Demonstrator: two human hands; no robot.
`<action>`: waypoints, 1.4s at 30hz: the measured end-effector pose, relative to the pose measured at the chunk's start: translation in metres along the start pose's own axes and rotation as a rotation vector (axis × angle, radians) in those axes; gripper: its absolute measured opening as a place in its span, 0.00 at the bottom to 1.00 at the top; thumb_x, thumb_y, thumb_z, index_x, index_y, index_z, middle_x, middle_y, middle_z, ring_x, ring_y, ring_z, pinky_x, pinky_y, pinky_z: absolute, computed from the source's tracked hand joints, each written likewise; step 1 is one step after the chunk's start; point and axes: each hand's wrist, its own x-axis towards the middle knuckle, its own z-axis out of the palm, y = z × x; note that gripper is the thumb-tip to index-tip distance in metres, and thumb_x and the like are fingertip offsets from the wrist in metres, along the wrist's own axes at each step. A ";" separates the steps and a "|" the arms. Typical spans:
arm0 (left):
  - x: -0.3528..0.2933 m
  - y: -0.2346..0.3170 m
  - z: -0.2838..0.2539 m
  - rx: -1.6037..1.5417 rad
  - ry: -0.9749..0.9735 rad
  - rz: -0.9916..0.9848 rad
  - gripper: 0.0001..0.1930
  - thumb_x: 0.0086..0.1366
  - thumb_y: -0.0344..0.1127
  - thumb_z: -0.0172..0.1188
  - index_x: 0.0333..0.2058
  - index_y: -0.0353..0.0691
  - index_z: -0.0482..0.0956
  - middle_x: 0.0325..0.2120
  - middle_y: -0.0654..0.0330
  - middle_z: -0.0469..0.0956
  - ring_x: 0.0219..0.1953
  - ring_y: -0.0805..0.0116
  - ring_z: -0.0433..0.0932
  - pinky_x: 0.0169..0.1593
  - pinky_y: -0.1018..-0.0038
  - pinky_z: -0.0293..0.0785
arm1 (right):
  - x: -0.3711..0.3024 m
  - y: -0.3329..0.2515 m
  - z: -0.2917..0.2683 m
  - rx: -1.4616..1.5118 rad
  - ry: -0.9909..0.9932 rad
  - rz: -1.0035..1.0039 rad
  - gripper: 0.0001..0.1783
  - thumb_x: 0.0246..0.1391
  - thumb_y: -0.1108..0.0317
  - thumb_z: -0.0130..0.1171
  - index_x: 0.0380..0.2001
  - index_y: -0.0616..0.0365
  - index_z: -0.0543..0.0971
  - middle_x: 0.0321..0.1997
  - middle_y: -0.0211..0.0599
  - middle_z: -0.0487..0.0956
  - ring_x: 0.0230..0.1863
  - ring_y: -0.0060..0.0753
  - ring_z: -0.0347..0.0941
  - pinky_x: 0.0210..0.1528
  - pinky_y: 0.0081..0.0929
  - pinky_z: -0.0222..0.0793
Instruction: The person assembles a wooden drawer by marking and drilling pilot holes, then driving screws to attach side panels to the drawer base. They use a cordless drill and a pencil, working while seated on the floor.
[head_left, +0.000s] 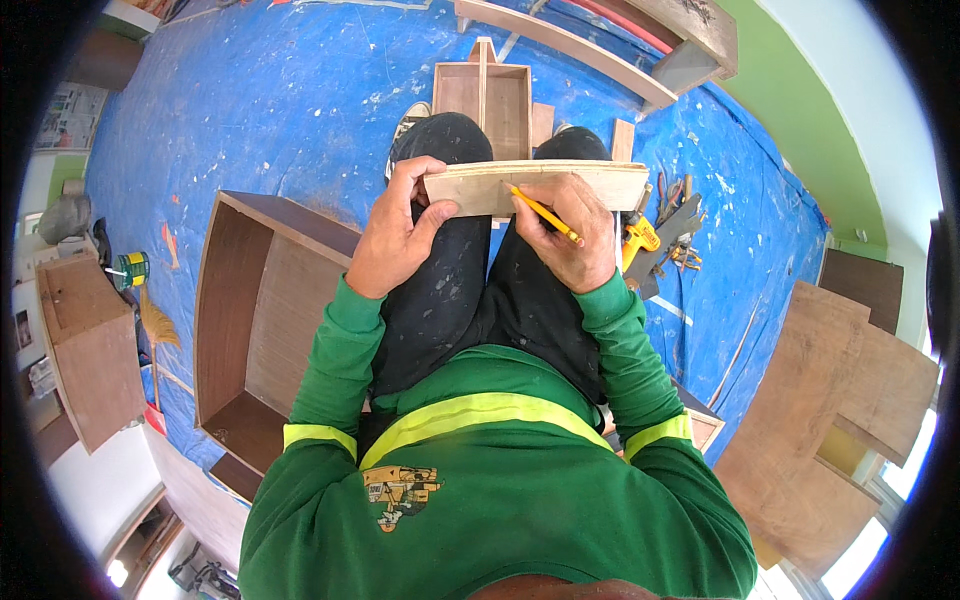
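Observation:
Across my knees, a short pale wooden board (470,188) is held up with its broad face toward me. My left hand (400,230) grips its left end, thumb on the face and fingers over the top edge. A yellow pencil (548,217) sits in my right hand (572,228), its tip touching the board's face near the middle. The right hand also rests against the board's right part. Beyond my knees stands a small wooden drawer-like box (508,105) with a divider down its length.
Blue sheeting (300,100) covers the floor. Left of me lies an open wooden drawer box (235,320); a broom (157,322) and green can (131,268) are beyond it. A yellow power tool (640,238) and hand tools (685,225) lie right. Plywood sheets (800,400) stand far right.

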 end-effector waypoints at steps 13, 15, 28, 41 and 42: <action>0.004 -0.005 -0.003 0.024 -0.020 0.023 0.25 0.79 0.35 0.67 0.66 0.35 0.67 0.53 0.53 0.79 0.56 0.66 0.81 0.61 0.66 0.78 | 0.004 0.001 0.002 0.002 0.007 0.007 0.12 0.52 0.77 0.77 0.40 0.58 0.86 0.36 0.41 0.85 0.38 0.50 0.84 0.42 0.42 0.80; 0.005 -0.004 -0.003 0.026 -0.026 0.023 0.25 0.79 0.36 0.67 0.66 0.36 0.67 0.53 0.53 0.79 0.55 0.66 0.81 0.61 0.66 0.78 | 0.005 0.001 0.001 0.002 0.004 0.004 0.12 0.52 0.77 0.77 0.40 0.58 0.86 0.36 0.42 0.85 0.38 0.50 0.84 0.42 0.42 0.80; 0.006 -0.004 -0.005 0.033 -0.039 0.010 0.26 0.79 0.35 0.67 0.66 0.36 0.66 0.51 0.54 0.80 0.54 0.67 0.81 0.60 0.67 0.78 | 0.005 0.003 0.003 -0.003 0.011 0.017 0.12 0.52 0.77 0.77 0.41 0.58 0.86 0.35 0.41 0.84 0.38 0.49 0.84 0.42 0.42 0.80; 0.007 -0.006 -0.005 0.050 -0.034 0.025 0.26 0.78 0.34 0.67 0.66 0.36 0.66 0.50 0.56 0.79 0.52 0.69 0.80 0.57 0.68 0.77 | 0.005 0.004 0.006 -0.003 0.018 0.023 0.12 0.53 0.77 0.77 0.40 0.58 0.86 0.36 0.41 0.84 0.37 0.49 0.84 0.42 0.41 0.79; 0.006 -0.006 -0.005 0.049 -0.030 0.027 0.26 0.78 0.34 0.67 0.66 0.36 0.66 0.50 0.56 0.79 0.51 0.70 0.80 0.56 0.68 0.77 | 0.005 0.003 0.005 0.001 0.012 0.028 0.12 0.53 0.77 0.77 0.40 0.58 0.86 0.36 0.41 0.84 0.37 0.49 0.84 0.42 0.41 0.80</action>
